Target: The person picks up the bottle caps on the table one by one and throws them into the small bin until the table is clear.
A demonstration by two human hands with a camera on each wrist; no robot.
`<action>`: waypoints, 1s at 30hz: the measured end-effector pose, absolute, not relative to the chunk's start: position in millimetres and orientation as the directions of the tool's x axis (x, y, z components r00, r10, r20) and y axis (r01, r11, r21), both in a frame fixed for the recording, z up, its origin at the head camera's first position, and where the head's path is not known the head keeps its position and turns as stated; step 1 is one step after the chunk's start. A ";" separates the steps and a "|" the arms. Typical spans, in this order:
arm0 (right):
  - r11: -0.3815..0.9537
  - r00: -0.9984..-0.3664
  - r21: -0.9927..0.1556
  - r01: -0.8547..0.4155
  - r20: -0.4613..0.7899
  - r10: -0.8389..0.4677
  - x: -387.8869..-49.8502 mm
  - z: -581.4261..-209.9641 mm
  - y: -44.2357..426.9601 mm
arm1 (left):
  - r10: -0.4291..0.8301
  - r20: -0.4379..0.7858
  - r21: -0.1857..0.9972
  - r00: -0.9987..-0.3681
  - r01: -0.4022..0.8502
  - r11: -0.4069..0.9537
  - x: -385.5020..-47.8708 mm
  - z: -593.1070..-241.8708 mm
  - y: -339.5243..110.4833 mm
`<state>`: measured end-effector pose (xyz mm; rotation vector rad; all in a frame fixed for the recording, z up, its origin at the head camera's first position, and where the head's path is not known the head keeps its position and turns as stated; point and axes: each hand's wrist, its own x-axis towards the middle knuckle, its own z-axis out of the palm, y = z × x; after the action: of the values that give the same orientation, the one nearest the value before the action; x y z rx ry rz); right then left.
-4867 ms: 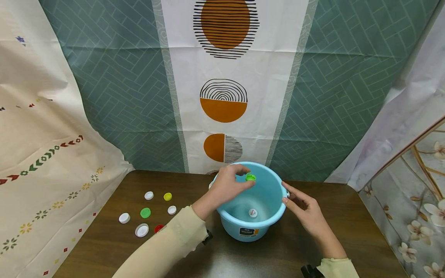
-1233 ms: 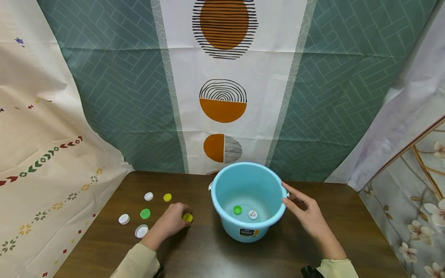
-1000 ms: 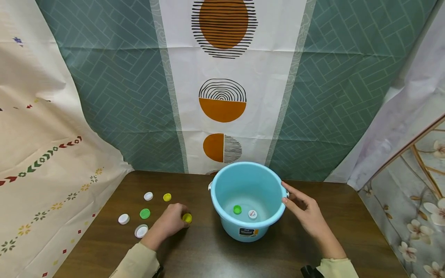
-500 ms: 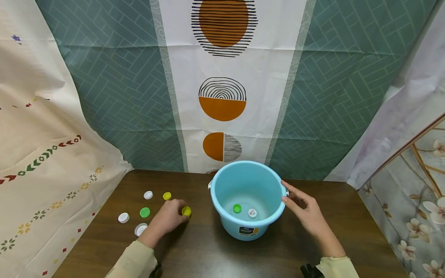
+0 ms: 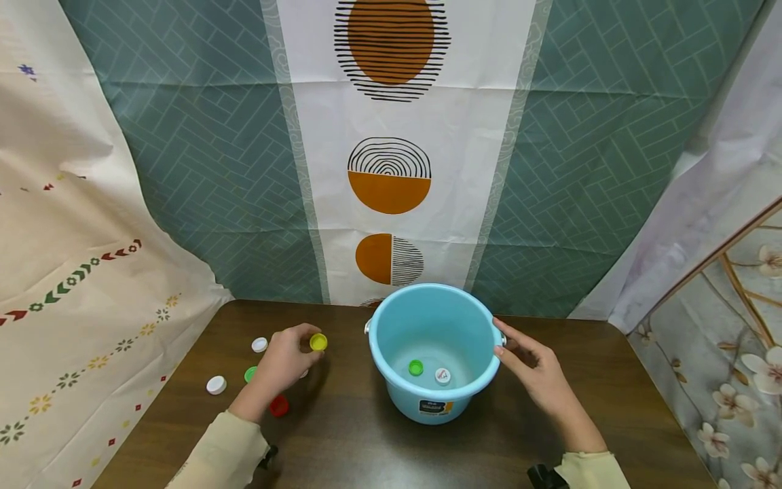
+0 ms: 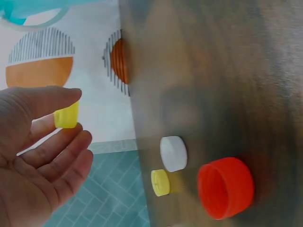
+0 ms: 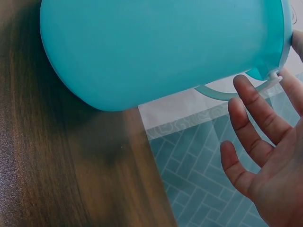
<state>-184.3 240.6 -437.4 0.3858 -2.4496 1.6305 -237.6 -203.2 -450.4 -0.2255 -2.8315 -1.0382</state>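
Between its thumb and forefinger, my left hand (image 5: 277,363) pinches a yellow bottle cap (image 5: 318,341), raised above the table; the left wrist view shows the cap (image 6: 67,115) held edge-on. The light blue bucket (image 5: 404,401) stands upright to the right. A green cap (image 5: 416,367) and a white cap (image 5: 442,375) lie on its bottom. My right hand (image 5: 540,373) touches the outside of the bucket's rim with thumb and forefinger near the handle joint; its other fingers are off the bucket. A red cap (image 5: 279,406) lies beside the left wrist.
White caps (image 5: 216,385) and a partly covered green cap (image 5: 250,373) lie left on the brown table (image 5: 342,448). The left wrist view shows another yellow cap (image 6: 160,183) next to a white cap (image 6: 173,153). A patterned curtain (image 5: 507,204) hangs behind the table.
The green cap held over the bucket earlier now lies inside. My left hand has picked up the yellow cap and moved away from me and slightly left. My right hand stays put.
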 end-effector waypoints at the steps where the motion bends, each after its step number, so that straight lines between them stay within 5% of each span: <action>1: 0.366 -0.951 -0.878 -0.310 0.286 -0.119 -184.3 -437.4 240.6 | 0.094 0.177 0.637 -0.980 0.187 0.748 -237.5 -448.1 -203.3; 19: 0.393 -0.960 -0.876 -0.279 0.256 -0.112 -185.0 -432.4 240.0 | -0.103 0.427 0.733 -0.898 0.278 0.621 -249.0 -404.8 -179.7; 30: 0.371 -0.953 -0.878 -0.304 0.280 -0.118 -186.1 -435.4 240.8 | -0.066 0.465 0.775 -0.883 0.370 0.512 -249.8 -369.8 -143.9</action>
<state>-186.1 240.8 -435.4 0.3823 -2.4557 1.6285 -249.8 -143.9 -369.8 -0.2493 -2.3176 -1.3398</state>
